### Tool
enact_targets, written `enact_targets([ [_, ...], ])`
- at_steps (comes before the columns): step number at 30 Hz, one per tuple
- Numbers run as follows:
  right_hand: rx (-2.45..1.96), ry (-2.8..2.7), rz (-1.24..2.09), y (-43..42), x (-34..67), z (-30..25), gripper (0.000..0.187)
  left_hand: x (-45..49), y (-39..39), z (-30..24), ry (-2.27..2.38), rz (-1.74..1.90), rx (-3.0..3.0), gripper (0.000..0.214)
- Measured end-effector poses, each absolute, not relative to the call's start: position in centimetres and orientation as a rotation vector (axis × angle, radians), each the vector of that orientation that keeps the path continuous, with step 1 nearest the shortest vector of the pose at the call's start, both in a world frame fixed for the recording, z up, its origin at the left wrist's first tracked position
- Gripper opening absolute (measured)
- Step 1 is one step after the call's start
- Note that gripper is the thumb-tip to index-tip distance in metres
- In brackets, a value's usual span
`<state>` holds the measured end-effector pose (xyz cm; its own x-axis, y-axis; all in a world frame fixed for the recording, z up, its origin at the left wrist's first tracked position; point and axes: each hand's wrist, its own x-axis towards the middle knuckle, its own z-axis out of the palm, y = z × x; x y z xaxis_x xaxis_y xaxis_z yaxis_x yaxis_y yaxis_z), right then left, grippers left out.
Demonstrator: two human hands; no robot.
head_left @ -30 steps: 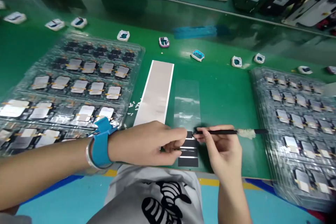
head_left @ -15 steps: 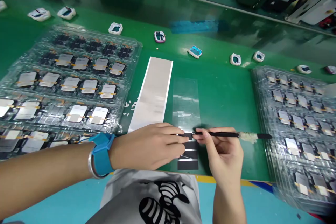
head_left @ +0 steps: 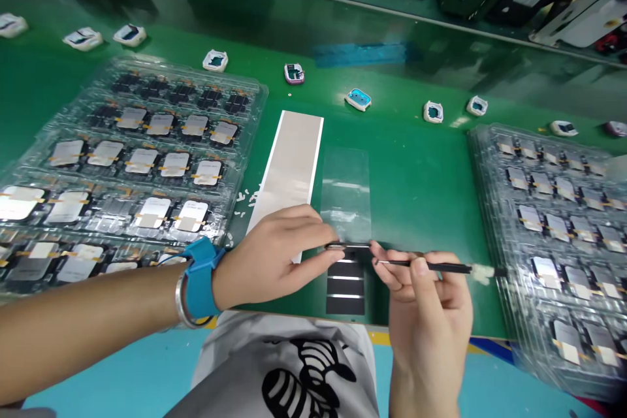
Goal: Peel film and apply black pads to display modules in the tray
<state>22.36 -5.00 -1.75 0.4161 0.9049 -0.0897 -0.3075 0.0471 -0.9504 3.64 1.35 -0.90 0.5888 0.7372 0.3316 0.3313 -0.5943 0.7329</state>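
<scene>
My left hand [head_left: 274, 255], a blue strap on its wrist, pinches a small dark flat piece at its fingertips, just above a clear film strip [head_left: 345, 189] that carries black rectangular pieces [head_left: 345, 287] at its near end. My right hand [head_left: 426, 300] holds black tweezers [head_left: 431, 266] level, their tips pointing left toward that small piece; a white wad sits near the tweezers' right end. The two hands' fingertips are a short gap apart.
A white strip [head_left: 291, 166] lies left of the film. Clear blister trays of small parts sit at left [head_left: 127, 157] and right [head_left: 558, 222]. Small watch-like housings [head_left: 357, 99] are scattered along the green mat. The bench edge runs just below my hands.
My right hand has drawn back to the right and turned palm-up with the tweezers. My left hand has shifted slightly up the strip, fingertips still pinched.
</scene>
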Motion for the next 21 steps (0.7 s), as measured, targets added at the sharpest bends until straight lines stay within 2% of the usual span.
enact_targets([
  [3, -1.092, -0.663, 0.998, -5.2, 20.4, -0.9, 0.007, 3.7, 1.3, -0.7, 0.893, 0.835, 2.183, 0.015],
  [6, -1.018, -0.778, 0.868, -5.2, 18.9, -0.6, 0.012, 3.8, 1.2, -0.7, 0.883, 0.796, 2.21, 0.014],
  [11, -0.887, -0.993, 0.706, -4.4, 18.1, -1.4, 0.021, 3.7, 1.0, -0.8, 0.908, 0.644, 2.338, 0.027],
  [14, -0.873, -1.0, 0.709, -3.7, 17.9, -2.0, 0.021, 3.6, 1.0, -1.0, 0.993, 0.53, 2.41, 0.034],
  [21, -0.928, -0.947, 0.796, -3.3, 17.7, -2.1, 0.017, 3.4, 0.9, -0.6, 1.051, 0.253, 2.33, 0.023],
])
